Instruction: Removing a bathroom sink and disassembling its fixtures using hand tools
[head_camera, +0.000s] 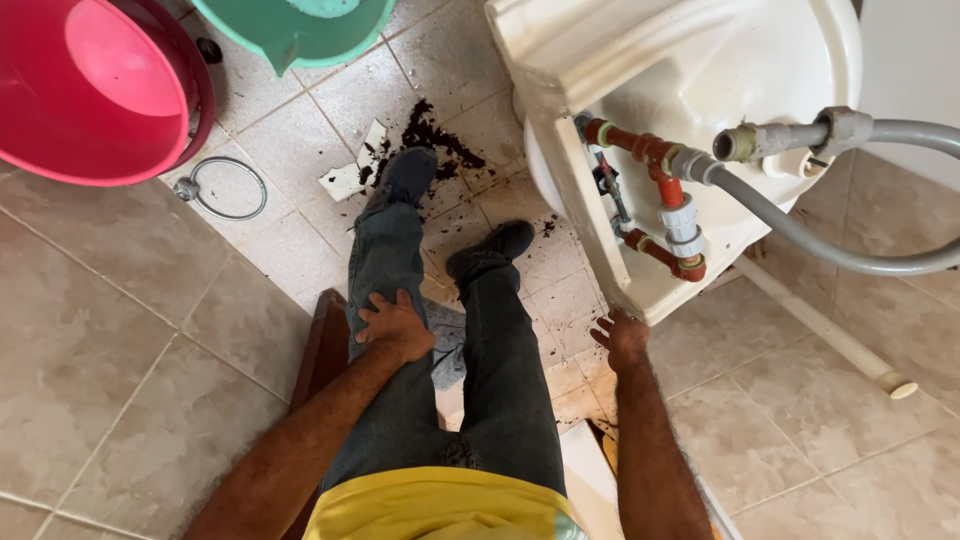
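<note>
Two hands show near the middle of the frame. The left hand (395, 325) lies flat on the person's left leg in blue jeans (385, 300), fingers spread, pinching nothing. The right hand (622, 335) has its fingers spread too, and the tips touch the bottom edge of the one white ceramic sink (690, 60), which sits tipped on the tan tiled floor (120, 330) in the upper right.

On the sink's underside are orange plastic pipes (655, 170) with white joints, and two grey bendy hoses (830, 250) run off to the right. One white plastic pipe (830, 335) lies on the floor at the right.

Two tubs are in the upper left: one round pink plastic tub (95, 85) and one green plastic tub (300, 30). I cannot tell what is in either.

One metal ring (228, 188) lies below the pink tub. Dark dirt (430, 135) and one broken white tile piece (350, 175) lie by the two dark shoes (410, 175).
</note>
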